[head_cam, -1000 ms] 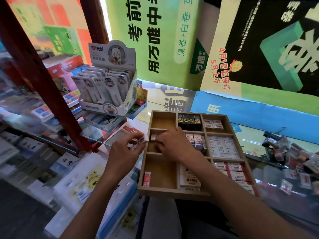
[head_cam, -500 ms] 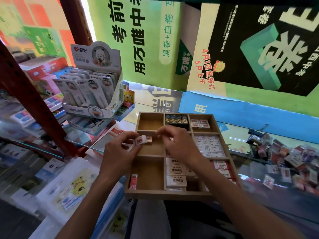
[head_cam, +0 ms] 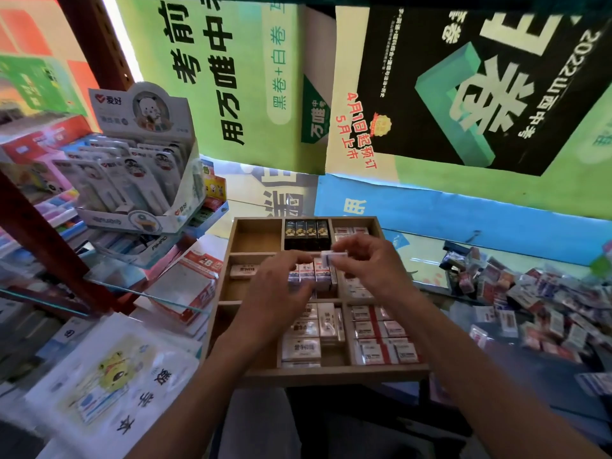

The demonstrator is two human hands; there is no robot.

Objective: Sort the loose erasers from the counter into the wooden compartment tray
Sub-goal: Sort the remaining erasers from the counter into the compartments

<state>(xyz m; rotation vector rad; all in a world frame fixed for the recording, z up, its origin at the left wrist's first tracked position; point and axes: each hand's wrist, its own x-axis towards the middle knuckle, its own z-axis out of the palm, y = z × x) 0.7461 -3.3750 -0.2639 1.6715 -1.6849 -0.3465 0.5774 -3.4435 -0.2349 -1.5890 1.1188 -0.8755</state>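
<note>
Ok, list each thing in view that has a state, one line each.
wooden tray: flat on the counter, most compartments partly filled
top-left compartment: empty
black erasers: upright in a row, top-middle compartment
small eraser: pinched, held above the tray
right hand: pinching the small eraser
left hand: fingers curled over the middle row
loose erasers: heaped on the counter, unsorted

— What sits around the white display box [head_cam: 139,167]?
— Green posters [head_cam: 212,77] behind it, a red shelf post [head_cam: 39,233] left of it, and below it plastic-wrapped packs [head_cam: 109,372], possibly stationery.
</note>
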